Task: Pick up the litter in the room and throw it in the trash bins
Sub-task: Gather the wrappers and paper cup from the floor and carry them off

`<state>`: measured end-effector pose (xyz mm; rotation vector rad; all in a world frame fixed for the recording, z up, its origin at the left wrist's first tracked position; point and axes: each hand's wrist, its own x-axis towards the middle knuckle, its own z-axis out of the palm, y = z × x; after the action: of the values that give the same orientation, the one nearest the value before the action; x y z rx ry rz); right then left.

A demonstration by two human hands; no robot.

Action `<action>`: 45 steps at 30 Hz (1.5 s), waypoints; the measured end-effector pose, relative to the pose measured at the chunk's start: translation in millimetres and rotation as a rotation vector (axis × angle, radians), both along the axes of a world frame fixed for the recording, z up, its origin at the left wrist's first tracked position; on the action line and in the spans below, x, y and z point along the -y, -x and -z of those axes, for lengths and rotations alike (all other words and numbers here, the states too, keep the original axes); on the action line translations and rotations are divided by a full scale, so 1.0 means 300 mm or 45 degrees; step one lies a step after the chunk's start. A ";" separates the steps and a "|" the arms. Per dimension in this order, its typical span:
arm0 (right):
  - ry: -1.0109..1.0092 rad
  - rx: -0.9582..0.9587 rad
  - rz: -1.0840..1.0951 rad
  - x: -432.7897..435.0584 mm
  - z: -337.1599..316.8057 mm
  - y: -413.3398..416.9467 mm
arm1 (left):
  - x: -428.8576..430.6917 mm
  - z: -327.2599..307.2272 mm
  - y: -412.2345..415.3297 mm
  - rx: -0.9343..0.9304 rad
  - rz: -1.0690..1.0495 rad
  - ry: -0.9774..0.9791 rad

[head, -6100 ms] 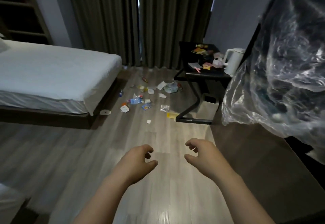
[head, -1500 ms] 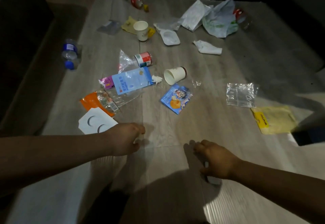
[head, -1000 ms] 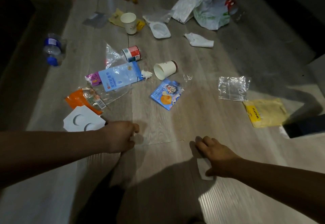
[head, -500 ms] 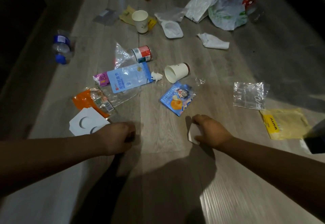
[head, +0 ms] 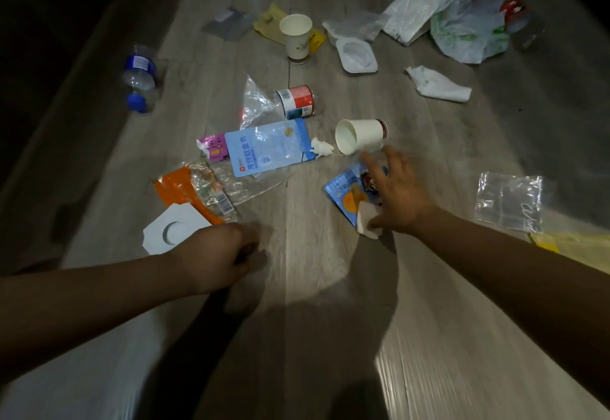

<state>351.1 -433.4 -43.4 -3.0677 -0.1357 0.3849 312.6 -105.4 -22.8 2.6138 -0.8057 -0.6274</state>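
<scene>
Litter lies scattered on the wooden floor. My right hand (head: 397, 197) reaches over a blue snack packet (head: 343, 193), fingers stretched toward it, while the thumb pinches a small white paper scrap (head: 365, 226) against the palm. Just beyond lies a tipped paper cup (head: 358, 136). My left hand (head: 214, 256) is curled in a fist just above the floor, next to a white card with round cut-outs (head: 168, 231); nothing shows inside it. An orange wrapper (head: 180, 188) and a light blue pouch (head: 269, 147) lie ahead of it.
Farther off are an upright paper cup (head: 295, 37), a red-and-white can (head: 295, 101), a plastic bottle (head: 138, 73), a white tray (head: 356, 55), a tissue (head: 435, 84) and plastic bags (head: 468, 27). A clear bag (head: 510, 202) and a yellow bag (head: 574, 240) lie at right.
I walked up to the litter and bent down. My right hand picked a white paper scrap off the floor and moved forward over the blue packet. My left hand stayed curled near the white card.
</scene>
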 end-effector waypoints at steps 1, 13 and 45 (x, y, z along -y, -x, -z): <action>0.003 0.040 0.008 -0.005 -0.004 -0.012 | 0.000 0.000 -0.004 0.011 -0.007 0.008; -0.035 0.505 -0.023 0.022 -0.068 -0.095 | -0.008 0.006 -0.029 0.059 -0.081 0.065; -0.173 -0.267 0.086 -0.003 -0.028 -0.357 | 0.045 -0.031 -0.059 -0.018 -0.108 0.067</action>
<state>458.3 -432.4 -35.0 -2.8674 -0.0481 0.6596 330.2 -119.0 -13.4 2.5777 -0.6940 -0.5929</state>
